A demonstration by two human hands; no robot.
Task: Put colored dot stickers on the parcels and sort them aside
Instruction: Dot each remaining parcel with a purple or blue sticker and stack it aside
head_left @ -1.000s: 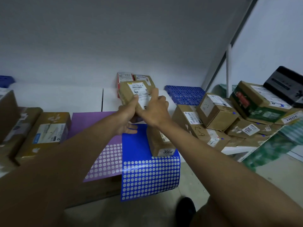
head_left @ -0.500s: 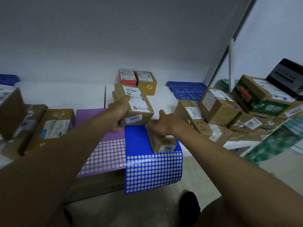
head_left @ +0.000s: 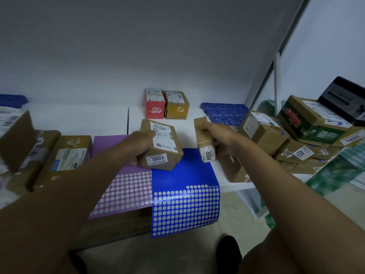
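Left hand grip clamping parcel 3003 (on blue sticker sheet), right hand grip clutching parcel 3004

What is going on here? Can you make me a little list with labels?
left hand: grips parcel 3003
right hand: grips parcel 3004, lifted
under parcel 3003: purple sticker sheet and blue sticker sheet
at back: red box, yellow box
at right: parcel pile

Brown parcel reads "3003"; the narrow parcel at its three o'clock reads "3004". Far at three o'clock, stacked boxes' tags read "2002" and "3001".
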